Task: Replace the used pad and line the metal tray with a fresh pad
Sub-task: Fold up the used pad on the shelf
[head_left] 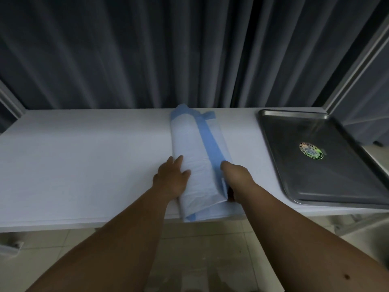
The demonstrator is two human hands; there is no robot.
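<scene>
Head view: a folded pad (197,157) lies on the white worktop (84,157), left of the metal tray (315,157). Left hand (172,175) rests flat on it, fingers spread; right hand (235,175) grips its right edge.

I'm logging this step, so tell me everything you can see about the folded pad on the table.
The folded pad is a long, narrow bundle of thin white sheet with blue edging, one blue strip running along its length. It looks soft and slightly crinkled. It lies flat on the white table, left of the metal tray and apart from it, its near end overhanging the table edge. The left hand rests on its left side; the right hand holds its right edge.
</scene>
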